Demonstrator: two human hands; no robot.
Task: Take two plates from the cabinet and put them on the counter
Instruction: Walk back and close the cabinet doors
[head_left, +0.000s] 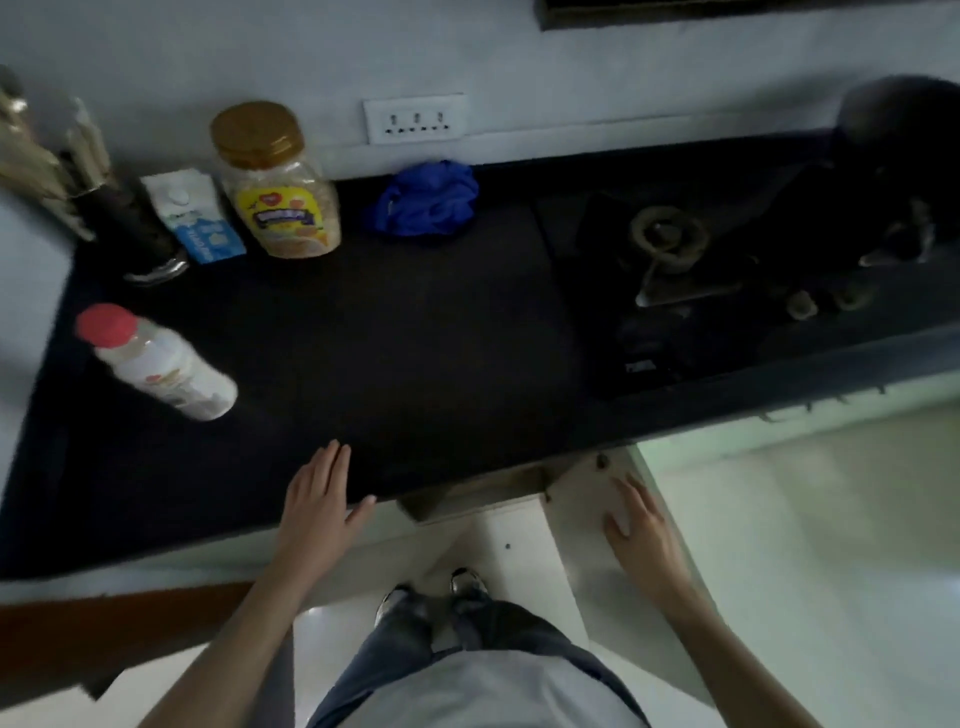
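Observation:
The dark counter (395, 343) stretches across the view below me. My left hand (318, 501) lies flat on its front edge, fingers apart, holding nothing. Under the counter a pale cabinet door (597, 566) stands swung outward, and my right hand (641, 525) rests on its top edge near the hinge side. The cabinet opening (467, 491) shows only a brownish strip below the counter edge. No plates are visible anywhere; the cabinet's inside is hidden.
On the counter: a white bottle with red cap (156, 364) at left, a gold-lidded jar (278, 182), a small carton (195, 215), a dark bottle (130, 228), a blue cloth (426, 200). A gas stove (675, 260) and dark pot (904, 150) sit at right.

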